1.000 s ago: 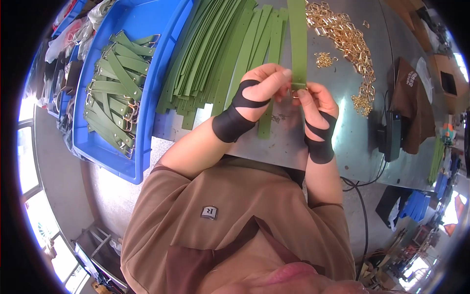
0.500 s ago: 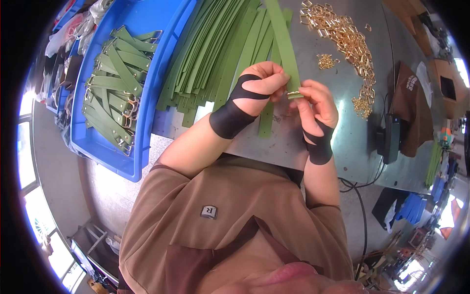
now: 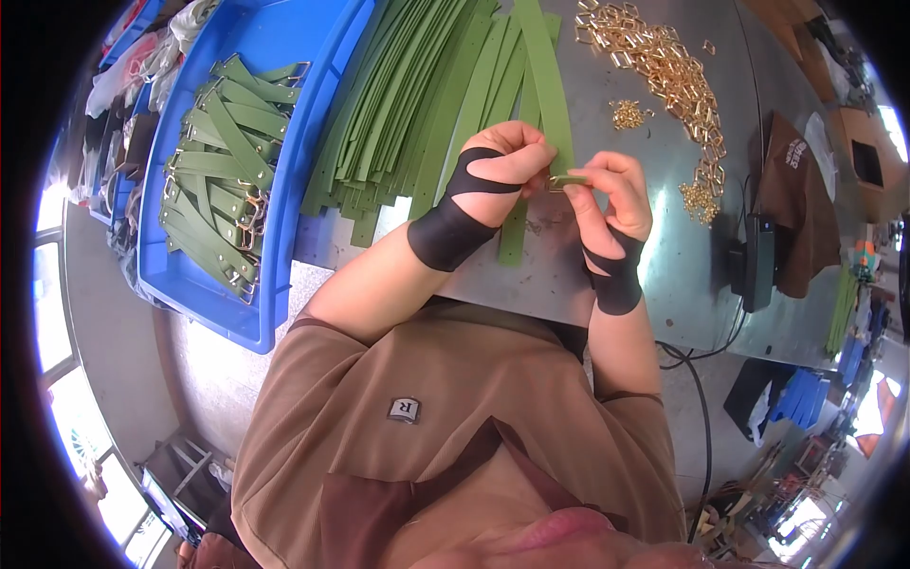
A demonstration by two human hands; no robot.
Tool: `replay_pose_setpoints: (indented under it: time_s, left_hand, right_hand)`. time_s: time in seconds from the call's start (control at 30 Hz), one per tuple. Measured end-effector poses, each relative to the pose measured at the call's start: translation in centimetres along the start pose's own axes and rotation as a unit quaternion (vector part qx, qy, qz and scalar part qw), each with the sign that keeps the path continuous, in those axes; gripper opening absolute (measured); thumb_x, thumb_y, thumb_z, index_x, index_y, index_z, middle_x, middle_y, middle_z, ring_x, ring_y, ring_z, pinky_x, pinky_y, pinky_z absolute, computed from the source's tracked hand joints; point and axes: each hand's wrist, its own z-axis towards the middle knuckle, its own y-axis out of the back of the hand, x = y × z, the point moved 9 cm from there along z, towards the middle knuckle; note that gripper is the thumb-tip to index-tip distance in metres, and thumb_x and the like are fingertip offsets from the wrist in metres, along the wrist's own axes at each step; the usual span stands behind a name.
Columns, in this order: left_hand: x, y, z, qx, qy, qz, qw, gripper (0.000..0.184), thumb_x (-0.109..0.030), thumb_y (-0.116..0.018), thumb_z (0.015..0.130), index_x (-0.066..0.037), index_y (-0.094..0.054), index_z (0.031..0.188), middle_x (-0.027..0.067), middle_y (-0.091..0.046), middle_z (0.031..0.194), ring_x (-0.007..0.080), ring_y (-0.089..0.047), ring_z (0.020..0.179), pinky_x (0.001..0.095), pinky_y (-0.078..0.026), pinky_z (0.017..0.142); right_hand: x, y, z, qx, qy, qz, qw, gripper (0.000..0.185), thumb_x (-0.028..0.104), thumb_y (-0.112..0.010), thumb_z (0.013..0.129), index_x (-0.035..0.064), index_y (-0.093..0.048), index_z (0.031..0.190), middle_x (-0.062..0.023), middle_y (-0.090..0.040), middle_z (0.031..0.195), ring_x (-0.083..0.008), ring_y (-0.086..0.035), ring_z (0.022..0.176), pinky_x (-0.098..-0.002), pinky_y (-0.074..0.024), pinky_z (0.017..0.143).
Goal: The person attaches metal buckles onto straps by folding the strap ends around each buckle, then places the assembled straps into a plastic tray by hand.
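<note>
One long green strap (image 3: 547,81) runs from the table's far edge down to my hands. My left hand (image 3: 500,163), in a black wrist support, is closed with its fingertips pinched at the strap's near end. My right hand (image 3: 614,194), also in a black support, pinches the strap's end, which is folded over, between thumb and fingers. A small gold metal ring (image 3: 556,183) shows at the fold between the two hands. Part of it is hidden by my fingers. Behind my left hand lies a thick spread of green straps (image 3: 393,104).
A blue tray (image 3: 282,204) at the left holds several green straps with metal fittings. Gold rectangular rings (image 3: 668,71) spread along the right of the metal table. Two small piles of gold rivets (image 3: 628,115) lie nearby. A brown cloth (image 3: 796,209) and black box (image 3: 755,266) are farther right.
The strap's folded end and the ring have tilted, and the ring now sits slightly left, nearer my left fingertips. My right hand has shifted slightly left and up.
</note>
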Motion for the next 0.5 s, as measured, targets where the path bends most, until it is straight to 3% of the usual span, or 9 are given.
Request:
replay_pose_setpoints:
  time_s: [0.1, 0.13, 0.2, 0.23, 0.5]
  left_hand:
    - [-0.3, -0.1, 0.0, -0.002, -0.017, -0.006, 1.0, 0.01, -0.012, -0.063, 0.091, -0.004, -0.062, 0.085, 0.0012, -0.06, 0.07, 0.0086, -0.05, 0.059, 0.0229, -0.037, 0.055]
    - [-0.6, 0.0, 0.0, -0.01, -0.035, 0.005, 0.999, 0.01, -0.011, -0.063, 0.091, -0.004, -0.062, 0.085, 0.0014, -0.06, 0.069, 0.0084, -0.05, 0.058, 0.0229, -0.037, 0.055]
    - [-0.5, 0.1, 0.1, -0.011, -0.039, 0.031, 0.999, 0.01, -0.011, -0.062, 0.092, -0.003, -0.062, 0.086, 0.0015, -0.06, 0.069, 0.0084, -0.049, 0.058, 0.0228, -0.037, 0.055]
    - [-0.5, 0.1, 0.1, -0.011, -0.043, 0.055, 0.998, 0.01, -0.01, -0.062, 0.092, -0.003, -0.062, 0.086, 0.0016, -0.06, 0.069, 0.0083, -0.049, 0.057, 0.0227, -0.038, 0.055]
    - [0.1, 0.0, 0.2, 0.014, -0.004, 0.067, 0.998, 0.011, -0.01, -0.06, 0.093, -0.001, -0.062, 0.087, 0.0041, -0.064, 0.073, 0.0103, -0.054, 0.059, 0.0231, -0.042, 0.058]
  right_hand:
    - [-2.8, -0.3, -0.2, -0.025, -0.111, 0.173, 0.978, 0.011, -0.001, -0.07, 0.088, 0.0009, -0.064, 0.097, -0.0054, -0.062, 0.101, -0.0129, -0.059, 0.084, -0.0257, -0.0483, 0.078]
    - [-2.6, -0.4, -0.2, -0.027, -0.112, 0.175, 0.978, 0.011, -0.001, -0.07, 0.088, 0.0009, -0.064, 0.097, -0.0054, -0.062, 0.101, -0.0129, -0.059, 0.084, -0.0257, -0.0483, 0.078]
    - [-4.8, -2.3, -1.3, -0.006, -0.304, 0.351, 0.886, 0.009, -0.001, -0.067, 0.091, 0.0008, -0.062, 0.097, -0.0038, -0.064, 0.095, -0.0106, -0.059, 0.081, -0.0248, -0.0483, 0.077]
    - [-5.0, -2.3, -1.4, -0.01, -0.302, 0.339, 0.891, 0.007, 0.001, -0.066, 0.093, 0.0016, -0.06, 0.096, -0.0023, -0.065, 0.087, -0.008, -0.059, 0.078, -0.0238, -0.0487, 0.075]
    - [-5.3, -1.7, -1.7, -0.013, -0.324, 0.265, 0.908, 0.01, 0.006, -0.068, 0.092, 0.0035, -0.058, 0.091, 0.0013, -0.062, 0.079, -0.0038, -0.053, 0.069, -0.0199, -0.0421, 0.064]
